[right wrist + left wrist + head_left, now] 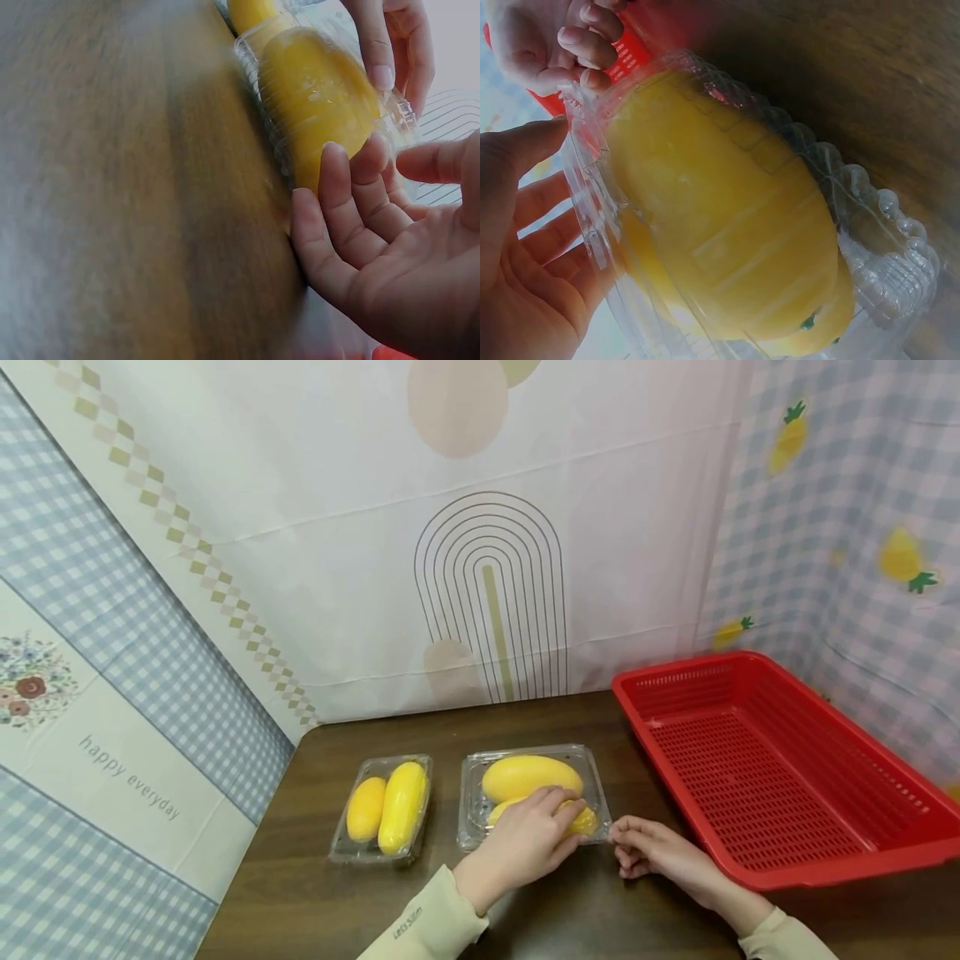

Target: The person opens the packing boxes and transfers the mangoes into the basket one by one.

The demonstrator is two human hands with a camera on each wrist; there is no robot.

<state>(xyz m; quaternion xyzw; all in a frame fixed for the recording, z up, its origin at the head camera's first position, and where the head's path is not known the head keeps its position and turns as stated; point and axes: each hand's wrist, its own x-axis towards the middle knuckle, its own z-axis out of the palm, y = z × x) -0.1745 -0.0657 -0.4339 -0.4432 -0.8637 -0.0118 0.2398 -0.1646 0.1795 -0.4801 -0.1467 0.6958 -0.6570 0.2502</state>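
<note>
Dark wood table (300,893), patterned cloth walls. Step judged: closing the right clamshell (472,793). Left hand (525,843) laid flat on its lid, fingers together; right hand (652,852) pinching the near-right corner. Firm pressure along the rim is called for next. Two mangoes (528,774) inside. Left clamshell (360,852) shut, two mangoes. Red basket (825,860) empty, just right.

Clear glossy plastic clamshell (592,768), ribbed rim. Smooth waxy yellow fruit (528,775) inside. Dark wood-grain tabletop (315,885), faint sheen. Red perforated plastic basket (757,777), glossy. Matt printed cloth backdrop (360,568).
</note>
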